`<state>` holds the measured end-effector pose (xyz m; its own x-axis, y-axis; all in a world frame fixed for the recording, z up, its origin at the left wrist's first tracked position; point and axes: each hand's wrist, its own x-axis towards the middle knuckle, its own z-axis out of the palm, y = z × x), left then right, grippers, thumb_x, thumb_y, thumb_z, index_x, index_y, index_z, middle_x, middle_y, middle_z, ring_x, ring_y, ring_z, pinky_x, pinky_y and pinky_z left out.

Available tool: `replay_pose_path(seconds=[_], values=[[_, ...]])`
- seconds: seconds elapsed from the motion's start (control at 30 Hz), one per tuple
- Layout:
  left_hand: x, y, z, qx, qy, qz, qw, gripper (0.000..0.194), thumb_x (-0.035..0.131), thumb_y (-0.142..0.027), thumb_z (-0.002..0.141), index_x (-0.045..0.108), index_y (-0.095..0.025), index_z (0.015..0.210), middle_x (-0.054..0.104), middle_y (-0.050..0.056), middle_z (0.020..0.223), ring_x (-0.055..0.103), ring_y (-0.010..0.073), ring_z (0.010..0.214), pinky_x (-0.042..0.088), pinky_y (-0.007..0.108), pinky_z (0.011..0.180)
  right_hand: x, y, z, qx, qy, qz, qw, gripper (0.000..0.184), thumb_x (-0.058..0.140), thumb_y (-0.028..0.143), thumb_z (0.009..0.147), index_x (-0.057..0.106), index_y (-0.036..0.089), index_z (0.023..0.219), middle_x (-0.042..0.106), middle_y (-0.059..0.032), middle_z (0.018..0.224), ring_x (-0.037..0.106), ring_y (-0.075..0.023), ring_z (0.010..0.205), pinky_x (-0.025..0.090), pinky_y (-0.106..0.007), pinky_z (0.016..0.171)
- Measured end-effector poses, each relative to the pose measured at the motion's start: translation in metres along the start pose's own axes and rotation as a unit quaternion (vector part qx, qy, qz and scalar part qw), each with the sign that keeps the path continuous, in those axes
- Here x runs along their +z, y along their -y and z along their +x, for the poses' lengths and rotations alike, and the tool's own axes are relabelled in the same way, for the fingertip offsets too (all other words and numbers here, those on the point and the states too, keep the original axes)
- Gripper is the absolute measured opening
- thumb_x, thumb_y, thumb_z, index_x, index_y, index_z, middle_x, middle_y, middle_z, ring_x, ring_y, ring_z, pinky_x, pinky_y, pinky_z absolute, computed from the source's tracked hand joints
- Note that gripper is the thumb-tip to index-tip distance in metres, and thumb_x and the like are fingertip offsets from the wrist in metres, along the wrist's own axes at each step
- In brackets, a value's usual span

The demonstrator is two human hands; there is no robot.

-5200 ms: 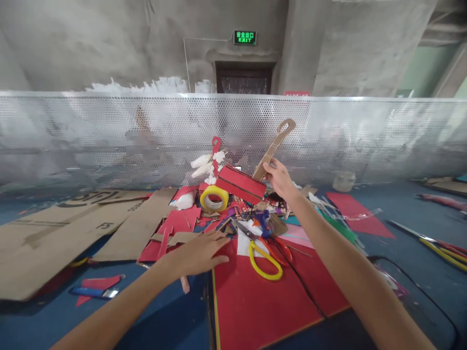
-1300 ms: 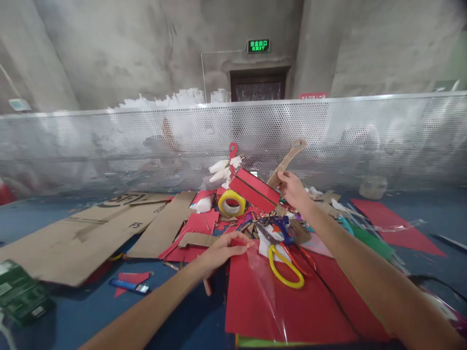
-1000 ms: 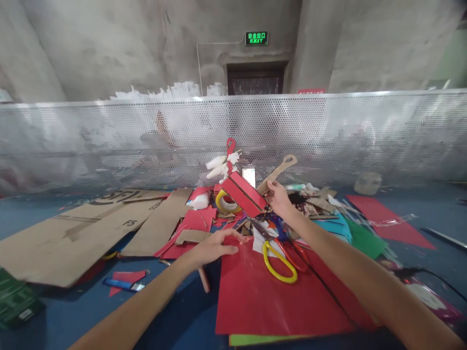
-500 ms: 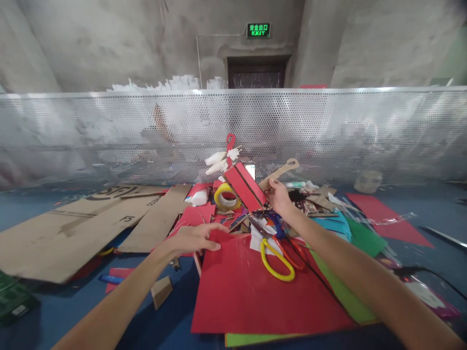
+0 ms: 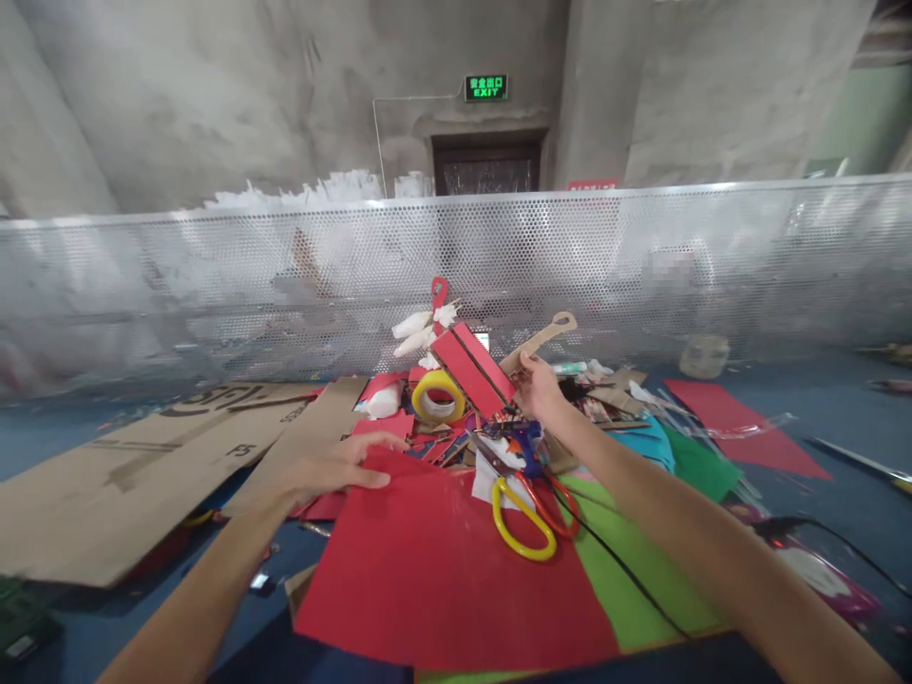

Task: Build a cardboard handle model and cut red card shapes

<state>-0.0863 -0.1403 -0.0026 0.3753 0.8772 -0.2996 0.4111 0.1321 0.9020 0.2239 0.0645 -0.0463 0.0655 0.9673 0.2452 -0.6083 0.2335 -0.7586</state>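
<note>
Over the middle of the cluttered pile [image 5: 448, 446], the R hand [image 5: 540, 388] has thumb and fingers closed on the lower part of a brown cardboard strip [image 5: 542, 340], just beside a red box [image 5: 474, 370]. More to the L, the L hand [image 5: 334, 465] lays its thumb on the far L corner of a red sheet [image 5: 456, 570], fingers at the edge; it looks like a light pinch, but how firm, I can't tell.

Strip and box should be light and rather stiff, prob. easy to crease; the thin loop end [image 5: 569, 317] seems weakest, so the best hold is low, where the fingers are. If strip & box are joined, can't tell, b/c the hand hides this place. The red sheet bows softly, so I judge it light, flexible, maybe a bit slippery; better to take it by corner or edge.

The strip's long axis goes up and to the R, loop end toward the metal screen [image 5: 342, 266]. The box is tilted, long axis from upper L to lower R, approx. crosswise to the strip. The red sheet lies in front of the pile, partly over a green sheet [image 5: 634, 560].

Scissors [image 5: 499, 461] rest above its far R part, w/ handles toward the person; a black cord [image 5: 619, 566] crosses the green sheet. Farther out: yellow tape roll [image 5: 419, 394] L of the box, then flat cardboard [image 5: 178, 465].
</note>
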Motion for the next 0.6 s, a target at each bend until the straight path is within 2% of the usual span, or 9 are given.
replay_pose_path(seconds=[0.1,0.2,0.37,0.5,0.57,0.6], values=[[-0.021,-0.009,-0.025,0.006,-0.013,0.032,0.999,0.058,0.078,-0.045,0.074,0.059,-0.027,0.126,0.071,0.004,0.111,0.067,0.0288,0.103,0.052,0.035,0.083,-0.003,0.004,0.002,0.003,-0.005,0.008,1.000,0.031,0.079,0.035,0.073,0.050,0.025,0.073,0.061,0.0050,0.062,0.055,-0.0150,0.053,0.047,-0.029,0.051],[-0.038,-0.013,-0.043,-0.016,-0.050,0.072,0.996,0.049,0.073,-0.044,0.078,0.060,-0.027,0.122,0.072,-0.004,0.107,0.063,0.0252,0.104,0.048,0.030,0.084,-0.004,0.006,0.003,0.010,-0.007,0.019,1.000,0.028,0.079,0.032,0.072,0.052,0.024,0.074,0.063,0.0052,0.064,0.054,-0.0138,0.052,0.046,-0.028,0.050],[-0.060,-0.005,-0.057,-0.033,-0.064,0.134,0.988,0.045,0.073,-0.047,0.077,0.065,-0.029,0.117,0.069,-0.008,0.106,0.060,0.0236,0.102,0.043,0.025,0.082,-0.005,0.009,0.002,0.024,-0.006,0.025,0.999,0.027,0.078,0.031,0.071,0.053,0.024,0.075,0.062,0.0063,0.060,0.050,-0.0131,0.048,0.043,-0.028,0.047],[-0.077,0.000,-0.075,-0.038,-0.086,0.139,0.986,0.041,0.072,-0.045,0.078,0.067,-0.035,0.118,0.067,-0.013,0.116,0.056,0.0268,0.120,0.043,0.031,0.097,-0.005,0.011,0.006,0.020,-0.006,0.024,0.999,0.030,0.079,0.033,0.071,0.051,0.023,0.075,0.063,0.0061,0.062,0.053,-0.0129,0.051,0.045,-0.027,0.051],[-0.085,-0.002,-0.091,-0.064,-0.141,0.115,0.981,0.045,0.078,-0.052,0.069,0.070,-0.039,0.111,0.070,-0.012,0.120,0.057,0.0300,0.124,0.049,0.035,0.096,-0.005,0.013,0.008,0.014,-0.012,0.026,0.999,0.031,0.079,0.033,0.070,0.050,0.023,0.074,0.063,0.0066,0.062,0.054,-0.0124,0.052,0.047,-0.026,0.054],[-0.090,-0.003,-0.099,-0.072,-0.193,0.091,0.974,0.050,0.082,-0.056,0.062,0.071,-0.040,0.108,0.072,-0.009,0.119,0.060,0.0322,0.122,0.054,0.037,0.093,-0.005,0.014,0.009,0.010,-0.015,0.028,0.999,0.031,0.079,0.033,0.071,0.050,0.023,0.073,0.062,0.0069,0.062,0.054,-0.0121,0.053,0.047,-0.026,0.054]])
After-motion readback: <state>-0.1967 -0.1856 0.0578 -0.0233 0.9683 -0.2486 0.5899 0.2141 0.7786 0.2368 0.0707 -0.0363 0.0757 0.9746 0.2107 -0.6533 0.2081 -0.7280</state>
